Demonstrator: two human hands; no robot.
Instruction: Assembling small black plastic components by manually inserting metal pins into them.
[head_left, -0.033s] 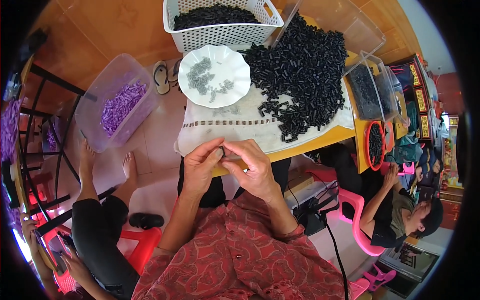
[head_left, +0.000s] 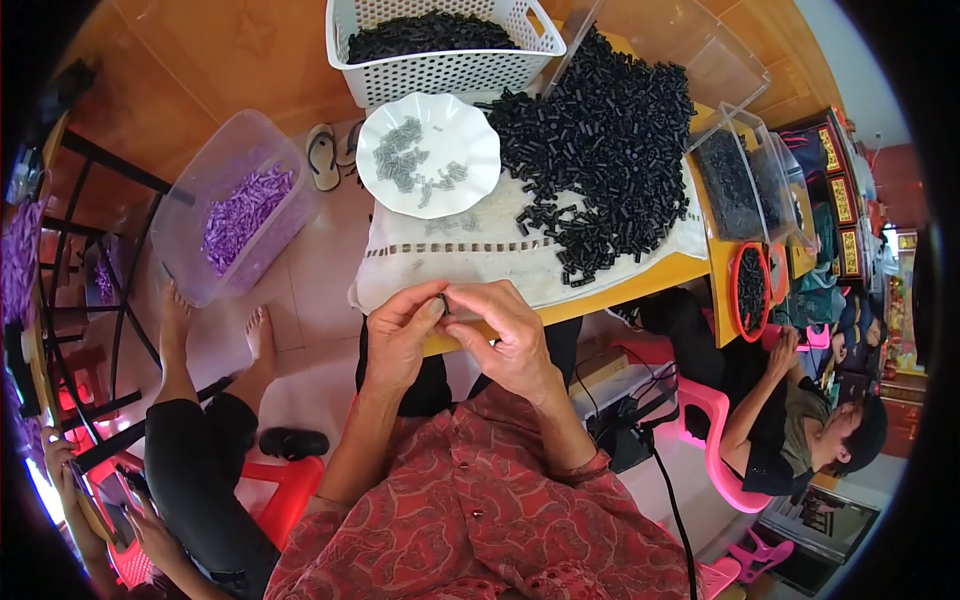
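Observation:
In front of my chest, near the table's front edge, my two hands meet fingertip to fingertip. My left hand (head_left: 403, 338) pinches a small black tube-shaped piece (head_left: 443, 303) between thumb and fingers. My right hand (head_left: 512, 338) is closed in a pinch at the same piece from the other side; its fingertips partly hide it. Just beyond the hands lies a white cloth (head_left: 400, 285). On it stands a white scalloped plate (head_left: 472, 191) with small clear pieces. To its right spreads a large heap of black tube-shaped pieces (head_left: 610, 150).
A white perforated basket (head_left: 450, 78) of black pieces stands at the back. Clear bins (head_left: 735, 180) and a red-rimmed bowl (head_left: 750, 290) are at the right. A translucent tub (head_left: 185, 235) with purple pieces stands at the left. People sit on both sides.

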